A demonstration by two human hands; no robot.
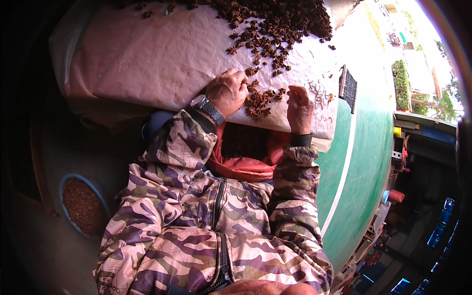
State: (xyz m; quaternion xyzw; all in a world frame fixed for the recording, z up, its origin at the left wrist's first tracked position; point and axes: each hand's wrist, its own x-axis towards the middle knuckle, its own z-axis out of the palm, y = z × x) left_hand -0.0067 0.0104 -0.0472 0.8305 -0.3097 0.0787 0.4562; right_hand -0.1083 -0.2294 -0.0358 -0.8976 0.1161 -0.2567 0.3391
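A small pile of star anise (258, 104) lies near the front edge of the sheet-covered table (137, 64). My left hand (227, 92), with a wristwatch above it, is closed at the left side of this pile, its curled fingertips against the pods. To the right of the pile, my right hand (300, 109) is closed too, thumb and fingers drawn together. What either hand has in its fingers is hidden or too small to tell. Below the table edge, between my forearms, a red sack (241, 168) hangs open with a dark inside.
A large dark heap of star anise (295, 19) spreads over the far side. Thin stems (322, 96) are scattered right of my right hand. A black grid-like tray (348, 89) is beyond the table's right edge, over green floor (366, 162). At lower left is a blue basin (63, 189) of brown bits.
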